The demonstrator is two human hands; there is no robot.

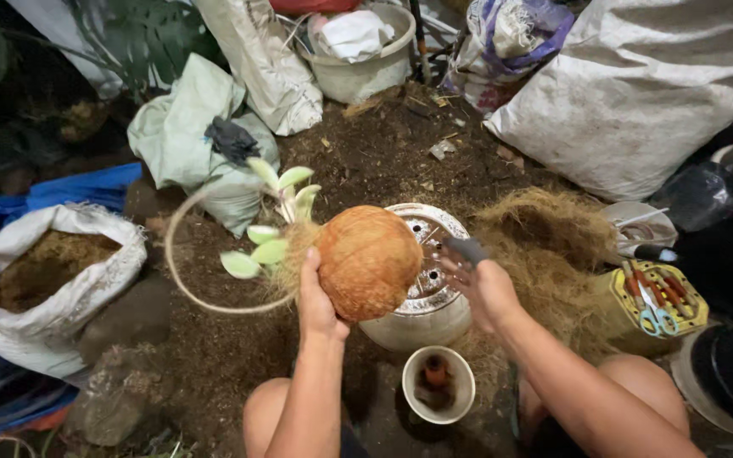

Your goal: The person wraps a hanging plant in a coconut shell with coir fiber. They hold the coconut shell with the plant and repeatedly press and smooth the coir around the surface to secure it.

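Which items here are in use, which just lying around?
In use: left hand holding coir ball with plant; right hand with dark tool; upturned pot; fibre pile.

Lying about: sacks, bucket, scissors box, cup.

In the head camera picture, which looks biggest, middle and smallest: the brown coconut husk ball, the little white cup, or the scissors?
1. Coconut husk ball, in the left hand, looks biggest, though it is raised nearer the camera.
2. Little white cup.
3. Scissors, in the yellow tool tub, look smallest.
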